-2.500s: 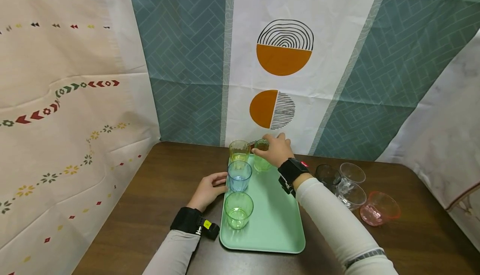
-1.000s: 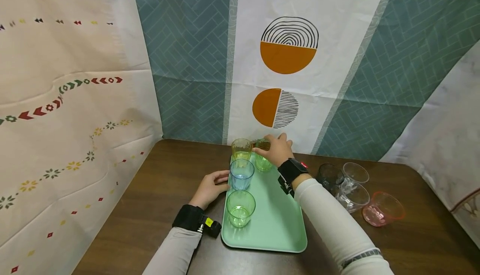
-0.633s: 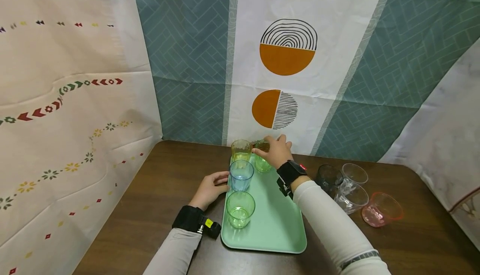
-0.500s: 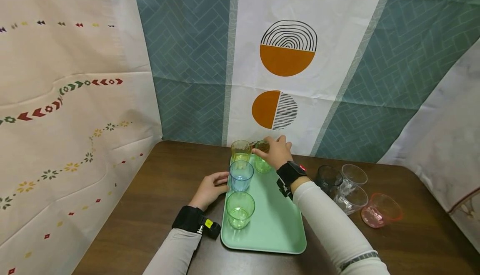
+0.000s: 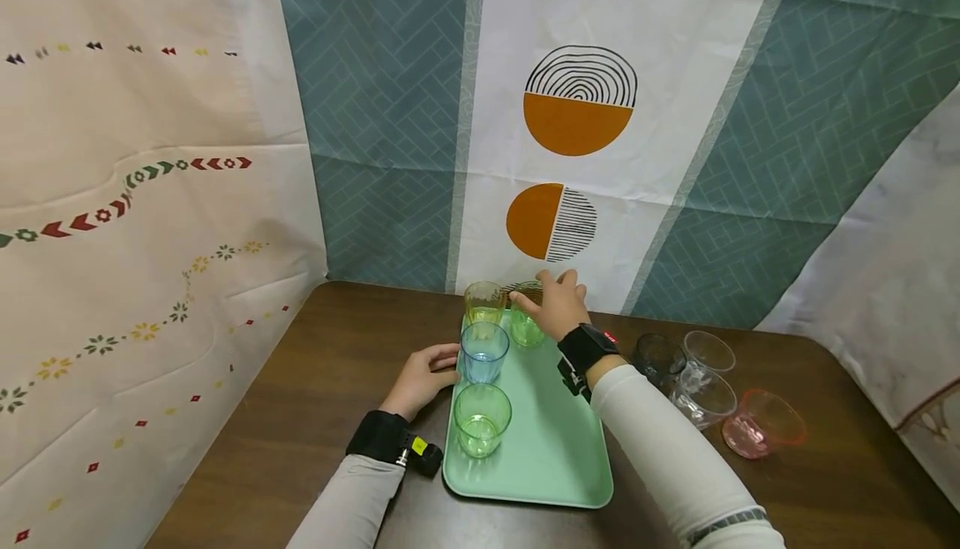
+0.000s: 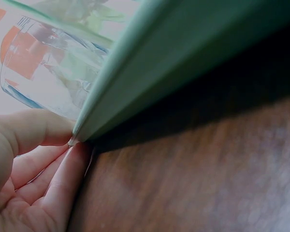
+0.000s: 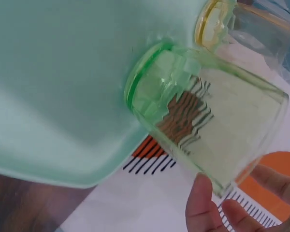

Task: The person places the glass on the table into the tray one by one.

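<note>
The tray (image 5: pixel 555 441) looks like smooth plastic, the table (image 5: pixel 315 382) wood-grained.

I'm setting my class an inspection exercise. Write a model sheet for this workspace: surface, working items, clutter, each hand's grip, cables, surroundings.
Surface: brown wood-patterned table.
Working items: green tray bearing a yellow glass, blue glass, near green glass and far green glass, all upright.
Clutter: right of the tray, a dark glass, two clear glasses and a pink glass, close together.
Grip, left hand: pinches the tray's left edge.
Grip, right hand: at the far green glass's rim; whether it grips is unclear.
Cables: nothing clearly seen.
Surroundings: patterned cloths behind and at both sides.
</note>
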`<state>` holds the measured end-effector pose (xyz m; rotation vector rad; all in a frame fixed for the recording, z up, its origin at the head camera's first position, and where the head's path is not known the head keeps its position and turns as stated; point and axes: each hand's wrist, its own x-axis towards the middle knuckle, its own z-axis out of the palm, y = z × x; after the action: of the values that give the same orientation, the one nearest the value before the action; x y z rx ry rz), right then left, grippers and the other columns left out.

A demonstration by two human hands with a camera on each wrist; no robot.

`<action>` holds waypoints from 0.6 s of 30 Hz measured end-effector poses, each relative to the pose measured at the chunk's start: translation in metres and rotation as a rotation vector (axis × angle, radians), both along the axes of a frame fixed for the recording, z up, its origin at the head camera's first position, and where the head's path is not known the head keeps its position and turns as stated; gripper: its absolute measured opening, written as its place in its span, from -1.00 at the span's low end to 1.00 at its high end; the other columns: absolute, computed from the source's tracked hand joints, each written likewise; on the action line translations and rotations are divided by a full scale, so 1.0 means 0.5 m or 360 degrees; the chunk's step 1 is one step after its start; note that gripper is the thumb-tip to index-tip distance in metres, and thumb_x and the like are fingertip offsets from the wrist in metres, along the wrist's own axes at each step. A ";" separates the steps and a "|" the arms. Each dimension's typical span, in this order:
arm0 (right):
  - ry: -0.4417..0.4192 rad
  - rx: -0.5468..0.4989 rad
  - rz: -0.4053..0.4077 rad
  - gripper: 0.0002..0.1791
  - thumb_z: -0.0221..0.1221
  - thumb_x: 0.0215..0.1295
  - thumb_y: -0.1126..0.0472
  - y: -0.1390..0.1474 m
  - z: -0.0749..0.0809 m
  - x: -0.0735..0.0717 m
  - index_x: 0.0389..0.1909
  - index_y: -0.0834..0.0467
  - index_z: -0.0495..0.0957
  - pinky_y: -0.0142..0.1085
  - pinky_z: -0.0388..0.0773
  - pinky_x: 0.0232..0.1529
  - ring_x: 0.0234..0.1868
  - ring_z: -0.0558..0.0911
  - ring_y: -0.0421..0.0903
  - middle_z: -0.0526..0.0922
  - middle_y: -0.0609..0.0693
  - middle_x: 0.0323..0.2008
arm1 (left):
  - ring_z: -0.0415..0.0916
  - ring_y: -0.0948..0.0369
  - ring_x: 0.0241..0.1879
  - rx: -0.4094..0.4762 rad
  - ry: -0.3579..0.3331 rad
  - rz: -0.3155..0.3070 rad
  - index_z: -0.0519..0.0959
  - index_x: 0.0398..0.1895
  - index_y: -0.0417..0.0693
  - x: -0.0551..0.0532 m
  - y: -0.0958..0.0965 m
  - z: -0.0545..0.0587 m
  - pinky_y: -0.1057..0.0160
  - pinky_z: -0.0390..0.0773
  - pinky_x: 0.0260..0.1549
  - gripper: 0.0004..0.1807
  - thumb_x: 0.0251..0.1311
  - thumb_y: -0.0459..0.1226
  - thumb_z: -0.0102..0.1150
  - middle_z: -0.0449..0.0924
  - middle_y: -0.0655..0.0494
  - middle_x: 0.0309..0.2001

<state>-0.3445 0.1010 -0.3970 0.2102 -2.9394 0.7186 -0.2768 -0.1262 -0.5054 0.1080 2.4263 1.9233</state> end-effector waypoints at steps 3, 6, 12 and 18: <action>0.0001 -0.0016 -0.0010 -0.22 0.05 0.28 -0.29 0.013 0.013 0.003 0.33 0.16 0.25 0.14 0.43 -0.11 -0.01 0.25 0.30 0.14 0.38 0.13 | 0.50 0.01 0.12 -0.0014 0.0014 -0.0002 0.49 0.19 -0.15 -0.003 0.003 0.001 -0.02 0.57 0.04 -0.48 0.09 -0.42 0.26 0.56 -0.16 0.12; -0.0005 -0.0025 -0.0024 -0.24 0.04 0.30 -0.26 0.030 0.023 0.003 0.33 0.18 0.24 0.16 0.42 -0.10 -0.03 0.26 0.31 0.13 0.39 0.14 | 0.50 -0.01 0.11 -0.0020 0.0026 -0.0004 0.49 0.19 -0.18 -0.001 0.001 0.002 -0.03 0.58 0.03 -0.48 0.09 -0.43 0.26 0.56 -0.19 0.12; 0.0034 0.0028 -0.0073 -0.26 0.05 0.32 -0.22 0.072 0.033 -0.001 0.30 0.24 0.26 0.22 0.43 -0.09 -0.03 0.29 0.38 0.11 0.47 0.19 | 0.51 -0.03 0.10 -0.0013 0.0025 -0.0007 0.50 0.18 -0.20 0.000 -0.001 0.001 -0.05 0.56 0.04 -0.49 0.08 -0.44 0.27 0.57 -0.20 0.10; 0.0074 0.0153 -0.0138 -0.31 0.05 0.33 -0.19 0.126 0.048 -0.003 0.19 0.32 0.35 0.27 0.42 -0.04 0.01 0.30 0.46 0.18 0.51 0.13 | 0.52 0.02 0.09 0.0000 0.0004 0.0015 0.52 0.16 -0.15 -0.001 0.002 0.004 -0.04 0.57 0.05 -0.50 0.07 -0.44 0.28 0.59 -0.15 0.08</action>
<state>-0.3462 0.1642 -0.3730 0.1053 -2.9207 0.5540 -0.2772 -0.1253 -0.5035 0.0991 2.4330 1.9278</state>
